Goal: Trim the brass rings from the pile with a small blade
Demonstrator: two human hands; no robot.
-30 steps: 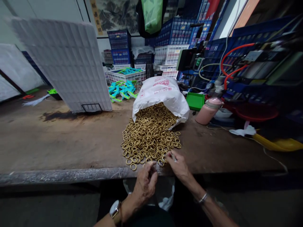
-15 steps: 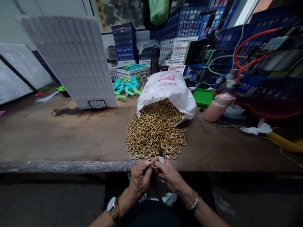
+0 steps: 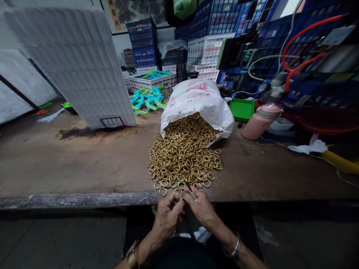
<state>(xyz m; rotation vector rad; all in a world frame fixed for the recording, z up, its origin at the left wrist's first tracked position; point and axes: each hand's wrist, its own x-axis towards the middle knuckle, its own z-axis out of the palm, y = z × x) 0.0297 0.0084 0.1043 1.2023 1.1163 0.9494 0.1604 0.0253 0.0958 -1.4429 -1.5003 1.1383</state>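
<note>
Just off the table's front edge, my left hand (image 3: 167, 215) pinches a gold-coloured ring (image 3: 181, 199) between thumb and fingers. Close against it, my right hand (image 3: 202, 209) is closed around a small slim tool (image 3: 192, 193) with a dark end and a pale part; its exact kind is unclear. Fingers cover most of the held ring. Beyond both hands lies a heap of gold-coloured rings (image 3: 182, 158), spilling from the mouth of a white sack (image 3: 198, 98) with red print that rests on its side.
A ribbed whitish panel (image 3: 75, 71) stands on the wooden table (image 3: 84, 160) at left. Turquoise and green plastic pieces (image 3: 148, 99) lie behind the sack. To the right are a green tray (image 3: 242, 109) and a pink bottle (image 3: 259, 122). Stacked crates (image 3: 209, 48) fill the back.
The view has shifted slightly. In my right hand the tool has tipped, its dark end now lower and leaning left. My left hand still pinches the ring.
</note>
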